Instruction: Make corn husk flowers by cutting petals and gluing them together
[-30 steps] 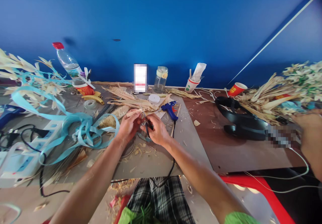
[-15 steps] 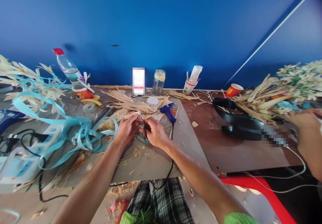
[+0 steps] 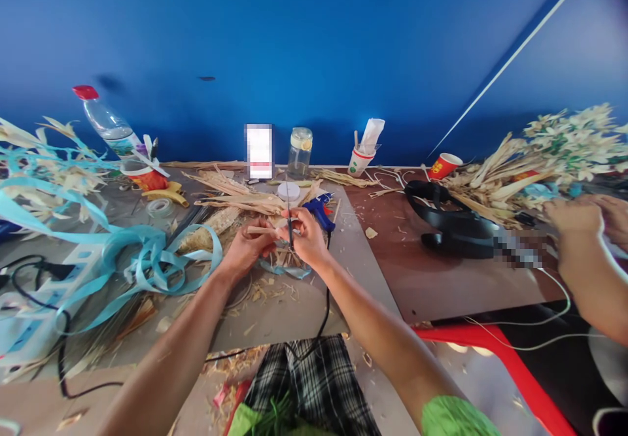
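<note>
My left hand [image 3: 248, 245] is closed around a pale strip of dried husk [image 3: 261, 230], whose end points to the right. My right hand [image 3: 309, 238] grips dark-handled scissors [image 3: 289, 217] with the narrow blades pointing up and away from me. The scissors are close to the right end of the strip. Beneath my hands lies a light-blue ribbon piece [image 3: 290, 270], partly hidden. Dried husks [image 3: 235, 194] are heaped behind my fingers, and a blue glue gun [image 3: 320, 214] rests just right of them.
Loops of light-blue ribbon [image 3: 161, 259] and a power strip [image 3: 44, 318] lie to the left. A glass jar [image 3: 299, 151], a white paper cup [image 3: 362, 160] and a lit phone [image 3: 259, 151] stand by the wall. On the right are a black headset-like object [image 3: 456, 233] and another person's hands [image 3: 574, 217].
The scissors have turned more upright, and my hands have shifted slightly. The husk strip now shows clearly in my left hand. The whole view has swung a little to the right.
</note>
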